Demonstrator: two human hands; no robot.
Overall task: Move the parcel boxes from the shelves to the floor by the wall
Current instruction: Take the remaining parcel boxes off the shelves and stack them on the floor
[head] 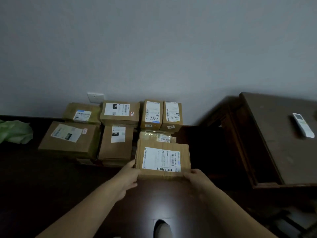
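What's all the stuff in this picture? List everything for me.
held box: one, brown with a white label, front of the pile
other boxes: seven showing, brown with white labels, on the floor by the wall
socket: one, white, on the wall above the boxes
bag: one, green, crumpled, far left
cabinet: one, dark brown, right
remote control: one, white, on the cabinet
floor: dark, glossy
wall: pale grey
foot: one, bottom edge
hands: two; left hand and right hand grip the held box's near corners
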